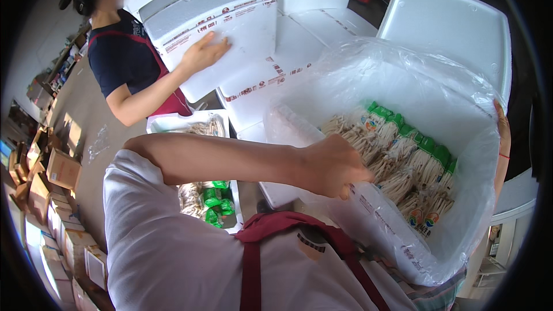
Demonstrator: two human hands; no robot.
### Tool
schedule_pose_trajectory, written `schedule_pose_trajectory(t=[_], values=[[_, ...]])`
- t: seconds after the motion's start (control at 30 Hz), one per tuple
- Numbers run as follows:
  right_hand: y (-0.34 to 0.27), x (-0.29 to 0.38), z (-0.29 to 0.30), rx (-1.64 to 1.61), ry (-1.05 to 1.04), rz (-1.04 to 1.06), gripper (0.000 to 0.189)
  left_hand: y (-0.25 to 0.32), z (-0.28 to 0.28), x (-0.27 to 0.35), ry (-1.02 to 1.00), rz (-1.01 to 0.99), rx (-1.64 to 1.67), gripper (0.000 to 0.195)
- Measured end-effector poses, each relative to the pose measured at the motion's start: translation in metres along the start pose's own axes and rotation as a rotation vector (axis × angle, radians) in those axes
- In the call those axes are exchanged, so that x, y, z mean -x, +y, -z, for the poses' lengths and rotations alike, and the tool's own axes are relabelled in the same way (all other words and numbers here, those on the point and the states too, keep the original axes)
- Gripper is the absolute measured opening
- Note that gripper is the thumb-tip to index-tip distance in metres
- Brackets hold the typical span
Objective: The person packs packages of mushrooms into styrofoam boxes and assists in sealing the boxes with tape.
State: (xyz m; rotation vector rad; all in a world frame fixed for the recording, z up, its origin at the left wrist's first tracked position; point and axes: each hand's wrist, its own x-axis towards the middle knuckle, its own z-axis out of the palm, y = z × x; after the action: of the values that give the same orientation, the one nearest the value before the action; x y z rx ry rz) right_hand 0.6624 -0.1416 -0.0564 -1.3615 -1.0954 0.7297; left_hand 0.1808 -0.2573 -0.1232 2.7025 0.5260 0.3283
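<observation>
A white foam box [389, 220] tilts in front of me, lined with a clear plastic bag [371, 56]. Inside lie rows of bagged enoki mushrooms [397, 155], several with green bag ends. My left hand [332, 166] is closed around the near left rim, gripping foam and liner together. On the opposite side, my right hand [502, 127] holds the outer wall, seen edge-on with its fingers mostly hidden; a thin red string circles that wrist.
Beyond my left arm, a co-worker [125, 47] holds a closed foam box [216, 43]. More foam boxes [298, 34] are stacked ahead, and a foam lid [449, 34] stands behind mine. An open box [235, 211] of mushrooms sits below my arm. Cartons [62, 168] line the left.
</observation>
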Motion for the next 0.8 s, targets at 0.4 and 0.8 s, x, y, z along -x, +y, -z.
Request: schedule_pose_trajectory(t=[0.4,0.8], values=[[-0.078,0.147,-0.035,-0.095,0.158,0.509,0.047,0.056,0.082,0.015,-0.073,-0.012,-0.273,0.027],[-0.067,0.178,-0.045,-0.312,0.159,0.67,0.044,0.109,0.069,0.019,0.115,0.137,-0.542,0.03]])
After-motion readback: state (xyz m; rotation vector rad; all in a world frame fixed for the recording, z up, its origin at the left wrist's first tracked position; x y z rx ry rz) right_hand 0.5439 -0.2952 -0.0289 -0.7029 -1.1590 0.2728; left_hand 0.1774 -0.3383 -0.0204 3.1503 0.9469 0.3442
